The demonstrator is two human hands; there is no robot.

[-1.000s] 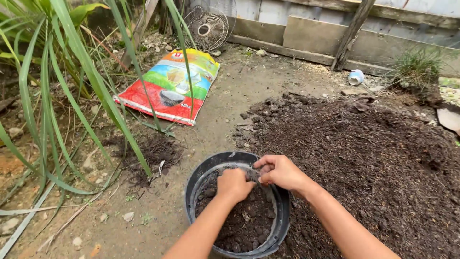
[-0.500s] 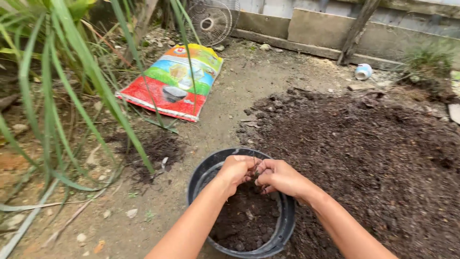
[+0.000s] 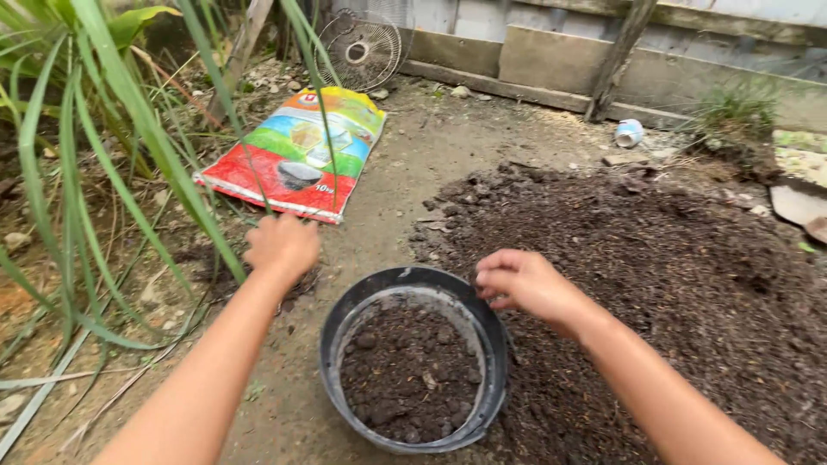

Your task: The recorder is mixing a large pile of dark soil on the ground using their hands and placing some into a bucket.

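Standing upright, mouth skyward, black pot (image 3: 413,366) of soil rests at soil heap's (image 3: 672,284) left edge; right hand (image 3: 525,284) curled loosely beside rim, left hand (image 3: 282,244) clenched, away left.

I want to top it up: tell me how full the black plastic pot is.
Partly full. Dark lumpy soil covers the bottom of the round black plastic pot, while a grey band of inner wall shows bare above it.
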